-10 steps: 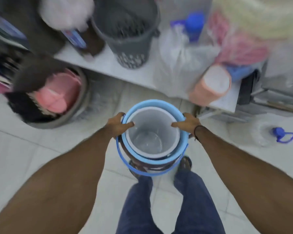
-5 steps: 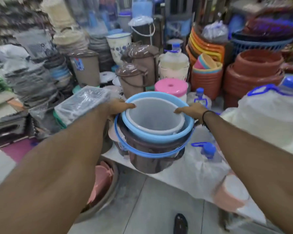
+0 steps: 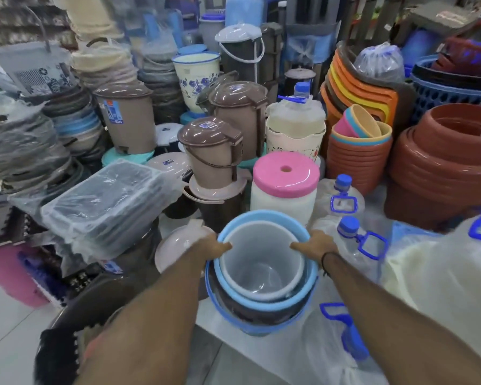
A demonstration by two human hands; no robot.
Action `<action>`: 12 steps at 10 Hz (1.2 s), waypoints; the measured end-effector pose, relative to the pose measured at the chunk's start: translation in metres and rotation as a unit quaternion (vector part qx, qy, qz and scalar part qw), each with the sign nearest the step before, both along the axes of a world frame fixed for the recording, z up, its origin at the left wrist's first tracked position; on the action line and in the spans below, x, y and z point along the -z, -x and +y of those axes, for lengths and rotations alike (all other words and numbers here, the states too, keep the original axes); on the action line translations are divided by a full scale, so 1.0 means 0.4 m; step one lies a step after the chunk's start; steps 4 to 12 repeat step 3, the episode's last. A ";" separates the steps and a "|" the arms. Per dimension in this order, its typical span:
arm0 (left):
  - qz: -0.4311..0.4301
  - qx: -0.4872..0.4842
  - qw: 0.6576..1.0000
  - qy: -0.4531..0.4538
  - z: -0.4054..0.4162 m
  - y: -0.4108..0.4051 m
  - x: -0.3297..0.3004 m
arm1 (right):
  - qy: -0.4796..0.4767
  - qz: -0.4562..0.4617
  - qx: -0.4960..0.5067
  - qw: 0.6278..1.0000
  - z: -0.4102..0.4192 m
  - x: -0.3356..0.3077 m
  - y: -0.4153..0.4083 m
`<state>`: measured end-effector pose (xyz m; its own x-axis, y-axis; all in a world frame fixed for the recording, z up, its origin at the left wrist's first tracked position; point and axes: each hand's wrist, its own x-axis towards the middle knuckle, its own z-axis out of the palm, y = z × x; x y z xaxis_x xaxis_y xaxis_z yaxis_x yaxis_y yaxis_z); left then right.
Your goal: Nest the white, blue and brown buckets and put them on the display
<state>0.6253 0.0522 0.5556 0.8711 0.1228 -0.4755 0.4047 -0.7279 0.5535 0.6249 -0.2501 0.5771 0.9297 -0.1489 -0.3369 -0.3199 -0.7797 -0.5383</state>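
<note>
Three buckets are sitting one inside another at the near middle of the scene: the white bucket (image 3: pixel 261 262) is innermost, the blue bucket (image 3: pixel 264 302) is wrapping around it, and the brown bucket (image 3: pixel 250 312) is showing as a dark band on the outside, with a blue handle (image 3: pixel 225 309) hanging low around its near side. Both hands are gripping the stack at the rims. The left hand (image 3: pixel 210 248) is clamping the left edge, thumb reaching over toward the white rim, fingers curled closed on the buckets. The right hand (image 3: pixel 314 245) is doing the same on the right edge, thumb pointing inward across the blue rim, a dark band sitting on that wrist. The stack is being held over the near edge of the white display table (image 3: pixel 214 320); whether its base is touching the surface is impossible to tell from here. Just beyond it a white tub with a pink lid (image 3: pixel 285 173) is standing, with brown lidded bins (image 3: pixel 211 151) further left and back. Clear water bottles with blue caps (image 3: pixel 345 198) are crowding in on the right, just beside the right hand. Wrapped trays (image 3: pixel 106 201) are lying to the left, and terracotta pots (image 3: pixel 442 162) are stacking up at the far right.
</note>
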 end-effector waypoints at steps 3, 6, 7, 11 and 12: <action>0.029 0.060 0.981 -0.184 -0.049 -0.032 0.093 | 0.028 0.051 0.008 0.998 0.041 0.153 -0.124; 0.029 0.060 0.981 -0.184 -0.049 -0.032 0.093 | 0.028 0.051 0.008 0.998 0.041 0.153 -0.124; 0.029 0.060 0.981 -0.184 -0.049 -0.032 0.093 | 0.028 0.051 0.008 0.998 0.041 0.153 -0.124; 0.029 0.060 0.981 -0.184 -0.049 -0.032 0.093 | 0.028 0.051 0.008 0.998 0.041 0.153 -0.124; 0.029 0.060 0.981 -0.184 -0.049 -0.032 0.093 | 0.028 0.051 0.008 0.998 0.041 0.153 -0.124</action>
